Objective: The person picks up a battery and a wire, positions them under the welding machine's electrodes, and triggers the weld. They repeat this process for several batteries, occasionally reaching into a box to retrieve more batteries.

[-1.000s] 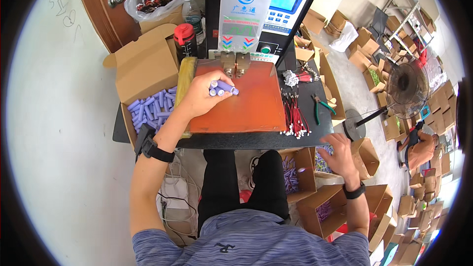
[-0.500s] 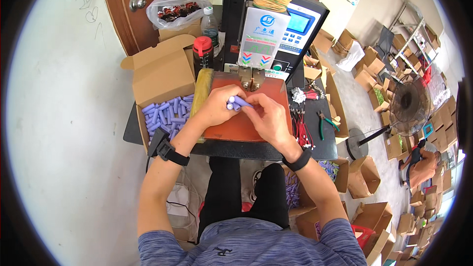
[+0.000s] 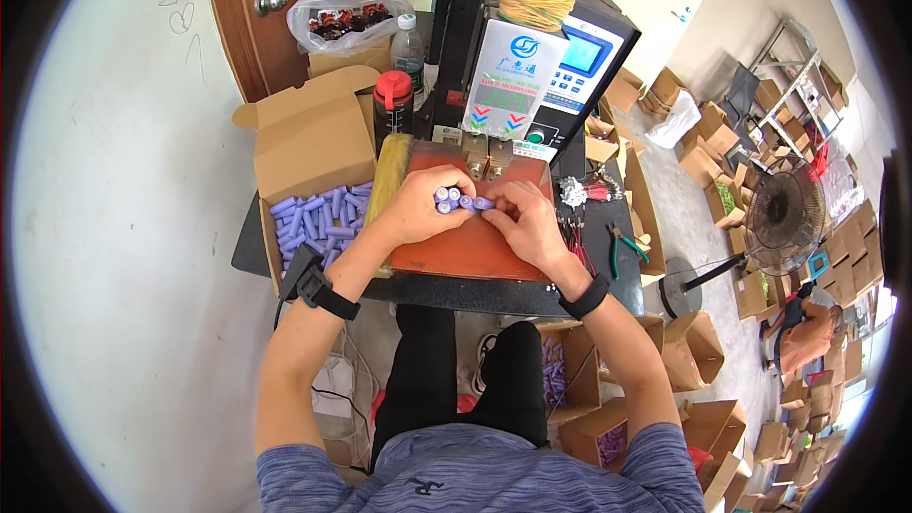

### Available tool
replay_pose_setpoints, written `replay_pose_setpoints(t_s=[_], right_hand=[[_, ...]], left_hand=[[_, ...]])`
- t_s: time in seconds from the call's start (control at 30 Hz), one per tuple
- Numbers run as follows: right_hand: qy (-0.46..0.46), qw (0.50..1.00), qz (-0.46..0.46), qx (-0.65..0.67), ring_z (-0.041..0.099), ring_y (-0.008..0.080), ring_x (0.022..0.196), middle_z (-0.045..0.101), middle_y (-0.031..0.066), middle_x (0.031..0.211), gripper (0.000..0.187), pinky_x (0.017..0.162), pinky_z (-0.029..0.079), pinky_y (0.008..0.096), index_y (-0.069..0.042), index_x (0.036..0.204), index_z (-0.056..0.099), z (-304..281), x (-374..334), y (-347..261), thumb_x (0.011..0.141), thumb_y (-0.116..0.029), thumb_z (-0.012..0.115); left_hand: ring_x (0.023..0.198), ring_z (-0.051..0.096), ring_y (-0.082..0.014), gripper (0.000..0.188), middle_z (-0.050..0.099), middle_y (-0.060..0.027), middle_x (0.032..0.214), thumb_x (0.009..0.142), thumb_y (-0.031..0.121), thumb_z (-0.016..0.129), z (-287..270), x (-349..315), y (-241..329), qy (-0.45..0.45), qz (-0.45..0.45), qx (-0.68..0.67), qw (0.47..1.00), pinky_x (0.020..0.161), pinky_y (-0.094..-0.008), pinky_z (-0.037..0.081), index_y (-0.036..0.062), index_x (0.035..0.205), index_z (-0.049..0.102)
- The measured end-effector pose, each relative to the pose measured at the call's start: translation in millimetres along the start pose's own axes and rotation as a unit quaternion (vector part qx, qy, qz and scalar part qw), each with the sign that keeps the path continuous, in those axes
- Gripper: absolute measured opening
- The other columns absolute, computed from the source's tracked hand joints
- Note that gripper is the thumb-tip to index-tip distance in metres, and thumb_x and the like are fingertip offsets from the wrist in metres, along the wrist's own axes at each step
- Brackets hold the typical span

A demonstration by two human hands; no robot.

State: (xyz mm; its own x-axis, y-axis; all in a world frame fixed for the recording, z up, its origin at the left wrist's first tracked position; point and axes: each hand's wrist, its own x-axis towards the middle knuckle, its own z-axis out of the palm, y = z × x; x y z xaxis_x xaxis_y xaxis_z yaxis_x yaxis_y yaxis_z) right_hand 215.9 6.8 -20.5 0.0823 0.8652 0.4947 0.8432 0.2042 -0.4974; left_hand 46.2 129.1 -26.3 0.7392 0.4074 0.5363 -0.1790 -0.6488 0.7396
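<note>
My left hand [image 3: 416,209] is wrapped round several purple cylindrical battery cells [image 3: 453,200], their round ends facing me. At the right of this bunch, my right hand [image 3: 532,220] pinches another purple cell [image 3: 483,203] between thumb and fingers, close beside the others. Both hands are over an orange-brown mat [image 3: 451,258], just in front of the metal electrodes [image 3: 488,163] of a spot welder [image 3: 518,76]. My fingers hide the far ends of the cells. Left of my left forearm, an open cardboard box [image 3: 313,138] holds many loose purple cells [image 3: 318,223].
A yellow roll [image 3: 391,180] lies along the mat's left edge. Behind it stand a red-capped bottle [image 3: 393,104] and a clear bottle [image 3: 408,49]. Red wire leads [image 3: 576,239] and green-handled pliers [image 3: 622,249] lie on the right. A floor fan [image 3: 781,209] and a person [image 3: 806,334] are farther right.
The cell at my right fingertips was slanted across the bunch; now its end faces me beside the others. My right hand has turned slightly. The whole view has shifted a little.
</note>
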Motion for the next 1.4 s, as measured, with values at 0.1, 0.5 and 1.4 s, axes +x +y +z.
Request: replay_pose_setpoints(t_s=[0.1, 0.5, 1.4], right_hand=[[-0.016, 0.994, 0.043, 0.097, 0.058, 0.027, 0.076, 0.062, 0.0071, 0.075, 0.017, 0.069, 0.048, 0.0369, -0.004, 0.091, 0.064, 4, 5, -9, 0.075, -0.005, 0.071], [0.09, 0.989, -0.111, -0.029, 0.059, 0.0327, 0.076, 0.063, 0.0123, 0.079, 0.01, 0.067, 0.048, 0.0419, -0.003, 0.088, 0.065, 15, 0, 4, 0.079, -0.007, 0.068], [-0.075, 0.916, 0.299, -0.257, 0.066, 0.038, 0.08, 0.068, 0.0185, 0.083, 0.015, 0.071, 0.053, 0.0463, -0.004, 0.08, 0.064, -56, -141, 170, 0.08, -0.019, 0.065]], left_hand=[[0.077, 0.059, -0.0142, 0.022, 0.063, -0.0053, 0.086, 0.071, 0.004, 0.075, 0, 1, -1, 0.012, 0.007, 0.032, 0.999, 0.071, -0.0283, 0.047, 0.0031, 0.089, 0.062], [0.068, 0.061, -0.0128, 0.024, 0.067, -0.0072, 0.082, 0.077, 0.014, 0.077, 7, 3, -9, 0.012, 0.014, 0.07, 0.997, 0.061, -0.0286, 0.049, 0.0018, 0.095, 0.067], [0.065, 0.054, -0.0075, 0.022, 0.062, -0.0031, 0.077, 0.08, 0.013, 0.076, 6, 4, -14, -0.018, -0.11, 0.061, 0.992, 0.058, -0.0251, 0.044, -0.0012, 0.095, 0.069]])
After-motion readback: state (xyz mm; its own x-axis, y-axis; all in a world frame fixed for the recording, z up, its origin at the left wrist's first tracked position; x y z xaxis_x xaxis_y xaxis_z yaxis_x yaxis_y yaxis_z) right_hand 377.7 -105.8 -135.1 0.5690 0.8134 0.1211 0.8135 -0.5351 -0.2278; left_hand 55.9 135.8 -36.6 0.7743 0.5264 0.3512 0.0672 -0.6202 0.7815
